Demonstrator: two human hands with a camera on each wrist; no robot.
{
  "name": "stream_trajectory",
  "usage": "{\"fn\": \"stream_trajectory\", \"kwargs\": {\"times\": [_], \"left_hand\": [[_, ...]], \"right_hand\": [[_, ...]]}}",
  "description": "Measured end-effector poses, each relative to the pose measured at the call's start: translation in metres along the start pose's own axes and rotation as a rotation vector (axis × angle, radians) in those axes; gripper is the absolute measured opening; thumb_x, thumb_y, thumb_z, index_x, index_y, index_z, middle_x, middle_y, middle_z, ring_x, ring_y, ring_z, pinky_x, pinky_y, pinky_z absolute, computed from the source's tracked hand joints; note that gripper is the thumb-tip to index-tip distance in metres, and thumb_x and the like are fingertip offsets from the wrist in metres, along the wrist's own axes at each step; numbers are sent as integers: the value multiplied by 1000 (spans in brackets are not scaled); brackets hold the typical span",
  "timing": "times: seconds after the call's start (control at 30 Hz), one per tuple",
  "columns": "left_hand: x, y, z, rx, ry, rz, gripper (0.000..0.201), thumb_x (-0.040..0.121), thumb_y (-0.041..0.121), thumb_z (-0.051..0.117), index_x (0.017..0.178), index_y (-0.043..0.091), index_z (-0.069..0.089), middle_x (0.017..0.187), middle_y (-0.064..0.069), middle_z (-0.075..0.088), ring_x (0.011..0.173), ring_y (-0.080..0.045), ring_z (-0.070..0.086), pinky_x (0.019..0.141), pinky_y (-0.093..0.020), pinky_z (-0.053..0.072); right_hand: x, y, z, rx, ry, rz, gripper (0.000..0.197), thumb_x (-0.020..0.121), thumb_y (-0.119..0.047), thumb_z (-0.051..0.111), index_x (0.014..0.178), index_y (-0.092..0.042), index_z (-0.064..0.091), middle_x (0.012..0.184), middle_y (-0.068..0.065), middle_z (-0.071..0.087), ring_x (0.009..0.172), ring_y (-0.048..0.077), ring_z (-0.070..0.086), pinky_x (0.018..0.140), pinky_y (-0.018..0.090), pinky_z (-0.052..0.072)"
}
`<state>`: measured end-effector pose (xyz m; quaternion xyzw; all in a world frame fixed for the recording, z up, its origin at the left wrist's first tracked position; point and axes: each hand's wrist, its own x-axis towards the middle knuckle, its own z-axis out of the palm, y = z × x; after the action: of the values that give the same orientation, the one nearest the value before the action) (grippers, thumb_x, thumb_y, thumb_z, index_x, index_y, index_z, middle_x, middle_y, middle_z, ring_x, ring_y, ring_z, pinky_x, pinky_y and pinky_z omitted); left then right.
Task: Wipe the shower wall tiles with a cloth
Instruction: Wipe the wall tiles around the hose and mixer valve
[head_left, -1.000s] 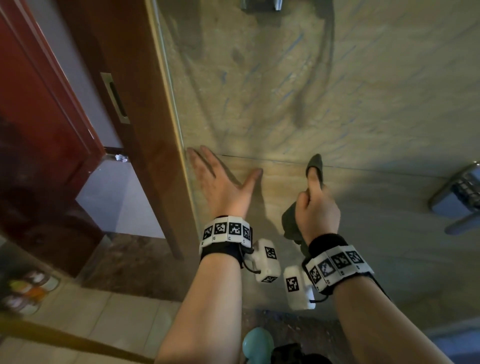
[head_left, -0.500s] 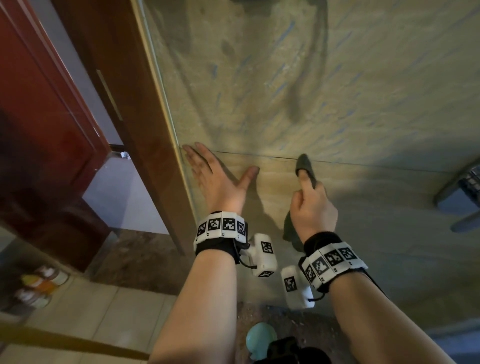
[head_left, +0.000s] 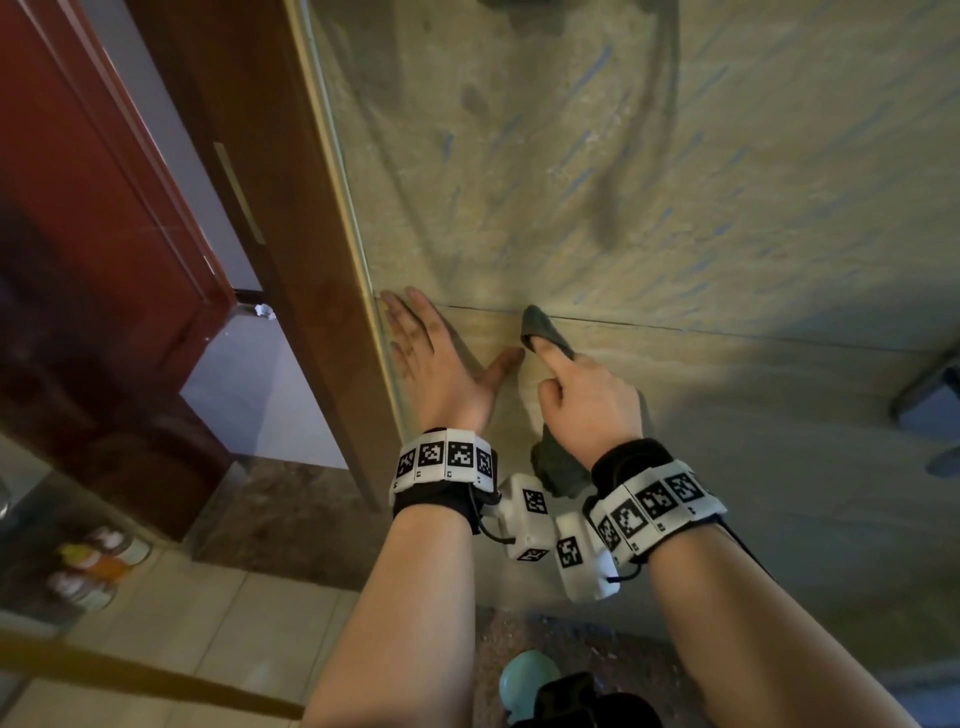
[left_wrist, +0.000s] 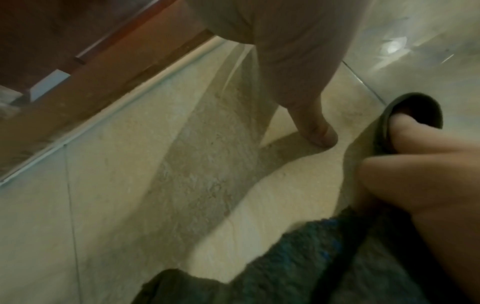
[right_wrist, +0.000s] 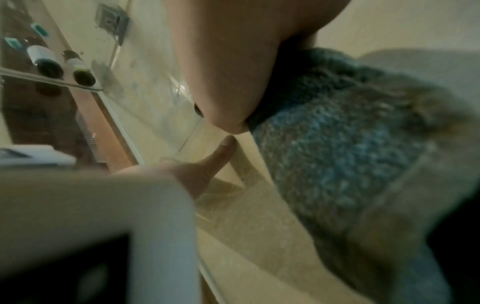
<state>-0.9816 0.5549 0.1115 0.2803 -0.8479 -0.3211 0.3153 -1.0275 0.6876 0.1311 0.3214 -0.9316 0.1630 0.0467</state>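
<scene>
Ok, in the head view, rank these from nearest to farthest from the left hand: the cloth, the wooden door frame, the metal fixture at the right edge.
From the left hand:
1. Wooden door frame, just to its left, beside the fingertips.
2. Cloth, to its right, over the right hand's forefinger.
3. Metal fixture, far right edge.

Left of the tiled corner, a brown wooden door frame (head_left: 270, 218) with a red-brown door (head_left: 78, 218) beyond it and pale floor tiles (head_left: 171, 623) below. Down at the far left, a few blurred bottles (head_left: 93, 564) — caps orange and white. Near the bottom edge a mint-green rounded object (head_left: 524, 680), and at the right edge a chrome fixture (head_left: 930, 395), partly cut off.
</scene>
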Motion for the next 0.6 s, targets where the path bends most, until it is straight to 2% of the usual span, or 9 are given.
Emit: {"fn": "stream_trajectory", "kwargs": {"times": [0.1, 0.2, 0.27, 0.37, 0.47, 0.53, 0.6], "left_hand": [[0, 0, 1, -1, 8, -13, 128, 74, 64, 67, 146, 9, -24, 156, -17, -27, 145, -22, -23, 115, -30, -15], [-1, 1, 1, -27, 5, -18, 128, 74, 63, 69, 140, 16, -29, 156, -14, -29, 145, -23, -23, 116, -35, -13], [-1, 1, 1, -50, 6, -24, 128, 73, 62, 70, 141, 17, -29, 156, -13, -28, 146, -22, -22, 117, -37, -12], [-2, 3, 2, -107, 19, -54, 131, 71, 64, 70, 149, 11, -20, 158, -11, -25, 146, -20, -20, 117, -36, -11], [-3, 7, 3, -154, 19, -92, 133, 70, 65, 70, 149, 8, -21, 157, -8, -27, 146, -17, -21, 117, -32, -13], [-2, 10, 4, -163, 8, -106, 136, 69, 65, 72, 148, 8, -23, 156, -8, -30, 146, -17, -22, 117, -32, -14], [0, 12, 4, -165, -3, -118, 139, 67, 65, 73, 147, 8, -24, 155, -8, -32, 145, -17, -24, 118, -34, -13]], "right_hand": [[-6, 13, 1, 3, 103, 65, 48, 95, -24, 39, 142, -35, 37, 101, 10, 57, 81, 30, 59, 65, 34, 44], [-20, 31, 10, 147, 291, 166, 45, 93, -19, 45, 138, -23, 47, 94, 15, 60, 67, 31, 57, 62, 35, 44], [-22, 41, 15, 202, 353, 261, 46, 94, -17, 43, 140, -20, 44, 98, 16, 59, 64, 26, 51, 63, 35, 43], [-23, 48, 14, 265, 348, 397, 49, 97, -17, 38, 146, -20, 33, 113, 17, 55, 74, 27, 52, 71, 39, 46], [-27, 56, 12, 324, 356, 531, 53, 98, -18, 35, 149, -22, 23, 127, 19, 50, 88, 32, 56, 76, 39, 43], [-28, 60, 11, 359, 358, 601, 56, 98, -17, 34, 151, -25, 17, 132, 20, 48, 97, 35, 56, 79, 40, 43], [-25, 58, 11, 398, 377, 607, 59, 97, -16, 36, 151, -23, 15, 132, 21, 48, 102, 36, 55, 82, 41, 43]]}}
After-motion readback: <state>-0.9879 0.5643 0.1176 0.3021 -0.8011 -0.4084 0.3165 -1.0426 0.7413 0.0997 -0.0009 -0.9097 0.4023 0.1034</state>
